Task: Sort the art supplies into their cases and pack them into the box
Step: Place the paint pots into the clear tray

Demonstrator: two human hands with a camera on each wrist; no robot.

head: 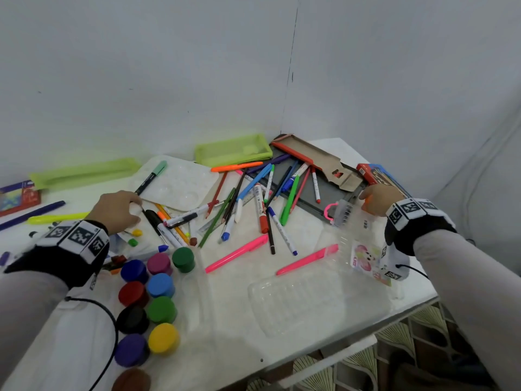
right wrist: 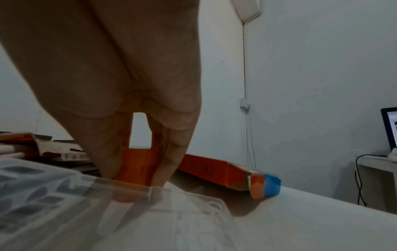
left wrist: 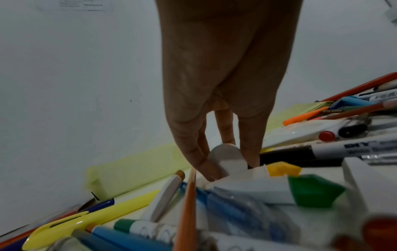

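Early sorting: left hand [left wrist: 217, 105] pinches a small white cap [left wrist: 227, 157] at its fingertips; right hand [right wrist: 120, 95] pinches an orange piece [right wrist: 139, 167]. Next: match each to its case

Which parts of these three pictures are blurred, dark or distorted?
Head view: evenly lit and mostly sharp, wide-angle bending at the edges, so the table looks skewed. Left wrist view: the left hand is dim against the pale wall, and the near pens are blurred. Right wrist view: the right hand is dark and soft, and the clear plastic case in front is smeared out of focus.
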